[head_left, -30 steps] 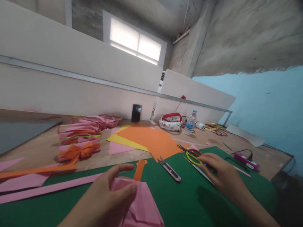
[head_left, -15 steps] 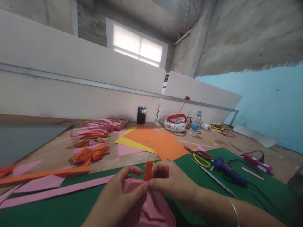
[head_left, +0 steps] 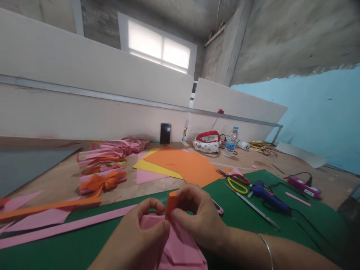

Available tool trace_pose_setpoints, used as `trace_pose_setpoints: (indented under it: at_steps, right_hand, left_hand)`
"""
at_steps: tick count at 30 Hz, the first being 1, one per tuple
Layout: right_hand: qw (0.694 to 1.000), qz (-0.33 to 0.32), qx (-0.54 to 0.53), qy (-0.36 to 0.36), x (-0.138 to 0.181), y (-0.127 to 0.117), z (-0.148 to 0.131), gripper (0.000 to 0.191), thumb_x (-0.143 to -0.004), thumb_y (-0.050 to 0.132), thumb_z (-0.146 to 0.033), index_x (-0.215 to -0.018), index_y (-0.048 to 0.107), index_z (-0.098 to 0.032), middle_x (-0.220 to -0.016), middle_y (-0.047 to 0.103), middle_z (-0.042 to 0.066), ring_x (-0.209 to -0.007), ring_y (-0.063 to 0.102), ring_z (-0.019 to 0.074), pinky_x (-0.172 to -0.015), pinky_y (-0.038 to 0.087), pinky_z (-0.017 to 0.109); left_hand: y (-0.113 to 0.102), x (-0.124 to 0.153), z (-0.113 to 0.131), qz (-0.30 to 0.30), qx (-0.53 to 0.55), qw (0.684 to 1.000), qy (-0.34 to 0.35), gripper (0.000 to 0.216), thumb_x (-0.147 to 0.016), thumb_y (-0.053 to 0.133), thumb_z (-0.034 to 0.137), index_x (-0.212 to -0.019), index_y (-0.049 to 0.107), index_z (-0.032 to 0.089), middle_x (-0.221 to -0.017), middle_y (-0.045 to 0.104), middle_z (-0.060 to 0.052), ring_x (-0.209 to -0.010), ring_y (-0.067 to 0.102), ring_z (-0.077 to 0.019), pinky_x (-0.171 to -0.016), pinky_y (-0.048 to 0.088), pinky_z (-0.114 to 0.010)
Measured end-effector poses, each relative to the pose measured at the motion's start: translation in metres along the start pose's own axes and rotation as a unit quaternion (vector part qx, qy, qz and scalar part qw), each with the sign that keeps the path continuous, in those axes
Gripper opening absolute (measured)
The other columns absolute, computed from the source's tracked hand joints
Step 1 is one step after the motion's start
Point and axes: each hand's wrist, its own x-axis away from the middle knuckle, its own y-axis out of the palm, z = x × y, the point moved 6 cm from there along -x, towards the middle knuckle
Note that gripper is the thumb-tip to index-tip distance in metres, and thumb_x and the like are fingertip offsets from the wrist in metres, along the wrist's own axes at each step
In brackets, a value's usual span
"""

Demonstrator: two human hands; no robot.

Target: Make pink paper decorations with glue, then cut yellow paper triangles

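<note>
A folded pink paper piece (head_left: 180, 249) stands over the green mat in front of me. My left hand (head_left: 143, 228) grips its upper left edge between thumb and fingers. An orange paper strip (head_left: 170, 206) rises from the top edge of the pink paper. My right hand (head_left: 195, 213) pinches this strip between thumb and fingers, close beside my left fingertips. A pink loop-shaped piece (head_left: 218, 208) shows partly behind my right hand. The lower part of the pink paper runs out of the picture.
Scissors (head_left: 236, 183), a blue glue gun (head_left: 268, 198) and a metal ruler (head_left: 253, 206) lie on the green mat (head_left: 112, 240) at right. Orange sheets (head_left: 180, 165) lie beyond. Finished pink paper bags (head_left: 102, 168) and long strips (head_left: 70, 227) are at left. A bottle (head_left: 231, 142) stands behind.
My right fingers have moved up from the pink paper's edge onto the orange strip and now pinch it. My left hand keeps its hold. The view has shifted slightly.
</note>
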Motion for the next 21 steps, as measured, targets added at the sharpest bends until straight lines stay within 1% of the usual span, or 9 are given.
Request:
trace_pose_setpoints:
  at_steps: [3,5,8,10,12,14,17,19,21]
  right_hand:
    - [0.998,-0.002,0.040,-0.057,0.000,0.000,-0.008,0.013,-0.064,0.061,-0.010,-0.075,0.061,-0.017,-0.067,0.061,-0.002,-0.059,0.054,0.0107,-0.055,0.042,0.022]
    - [0.994,0.001,0.071,-0.085,0.000,-0.002,-0.014,0.012,-0.064,0.060,-0.008,-0.073,0.064,-0.016,-0.066,0.062,-0.001,-0.060,0.055,0.0113,-0.056,0.043,0.023]
    - [0.990,0.003,0.088,-0.112,0.000,-0.006,-0.019,0.015,-0.065,0.060,-0.007,-0.074,0.067,-0.016,-0.066,0.063,0.000,-0.059,0.055,0.0116,-0.058,0.045,0.024]
    - [0.987,-0.007,0.082,-0.139,0.000,-0.008,-0.021,0.016,-0.067,0.061,-0.009,-0.078,0.069,-0.016,-0.065,0.064,0.000,-0.058,0.054,0.0112,-0.056,0.045,0.023]
    - [0.979,-0.026,0.087,-0.185,0.000,-0.007,-0.026,0.017,-0.069,0.062,-0.010,-0.080,0.072,-0.018,-0.064,0.064,0.001,-0.057,0.054,0.0113,-0.055,0.045,0.023]
    - [0.968,-0.043,0.099,-0.226,0.001,-0.007,-0.032,0.019,-0.070,0.061,-0.009,-0.080,0.074,-0.019,-0.065,0.065,0.002,-0.059,0.056,0.0119,-0.056,0.045,0.024]
    - [0.965,-0.061,0.106,-0.233,0.000,-0.008,-0.035,0.020,-0.072,0.061,-0.008,-0.080,0.075,-0.019,-0.067,0.067,0.003,-0.061,0.058,0.0131,-0.058,0.046,0.024]
    - [0.964,-0.078,0.116,-0.225,-0.001,-0.009,-0.036,0.019,-0.072,0.061,-0.008,-0.080,0.075,-0.019,-0.069,0.069,0.004,-0.062,0.060,0.0138,-0.059,0.048,0.025]
    - [0.958,-0.091,0.134,-0.236,-0.002,-0.010,-0.037,0.020,-0.073,0.059,-0.008,-0.082,0.074,-0.018,-0.070,0.070,0.005,-0.063,0.061,0.0140,-0.060,0.049,0.025]
  left_hand:
    - [0.001,0.004,0.007,-0.027,0.022,0.999,-0.010,0.021,-0.057,0.064,0.028,-0.070,0.047,0.023,-0.050,0.051,0.008,-0.045,0.044,-0.0107,-0.046,0.025,-0.021]
    - [0.001,0.004,0.007,-0.026,0.044,0.999,-0.013,0.023,-0.056,0.065,0.029,-0.067,0.046,0.023,-0.055,0.055,0.006,-0.048,0.047,-0.0118,-0.047,0.027,-0.021]
    - [0.001,0.000,0.000,-0.023,0.067,0.997,-0.021,0.021,-0.054,0.062,0.027,-0.066,0.046,0.024,-0.052,0.053,0.007,-0.046,0.045,-0.0113,-0.046,0.026,-0.022]
    - [0.003,-0.003,-0.003,-0.051,0.083,0.995,-0.033,0.019,-0.052,0.059,0.024,-0.068,0.047,0.023,-0.049,0.053,0.008,-0.044,0.043,-0.0104,-0.046,0.024,-0.022]
    - [0.004,-0.005,-0.005,-0.085,0.101,0.990,-0.048,0.022,-0.049,0.055,0.019,-0.069,0.048,0.022,-0.049,0.055,0.008,-0.045,0.044,-0.0097,-0.047,0.023,-0.021]
    - [0.005,-0.006,-0.006,-0.106,0.110,0.986,-0.062,0.025,-0.047,0.051,0.018,-0.072,0.048,0.022,-0.050,0.058,0.008,-0.047,0.045,-0.0096,-0.049,0.024,-0.021]
    - [0.005,-0.007,-0.007,-0.117,0.114,0.984,-0.068,0.027,-0.046,0.050,0.019,-0.073,0.048,0.022,-0.050,0.060,0.007,-0.046,0.044,-0.0095,-0.049,0.022,-0.022]
    - [0.007,-0.006,-0.006,-0.125,0.116,0.983,-0.065,0.027,-0.045,0.051,0.019,-0.071,0.047,0.022,-0.049,0.061,0.006,-0.044,0.041,-0.0080,-0.048,0.019,-0.022]
    - [0.009,-0.003,-0.006,-0.133,0.131,0.979,-0.077,0.025,-0.046,0.053,0.019,-0.070,0.048,0.021,-0.051,0.061,0.006,-0.043,0.039,-0.0061,-0.047,0.017,-0.022]
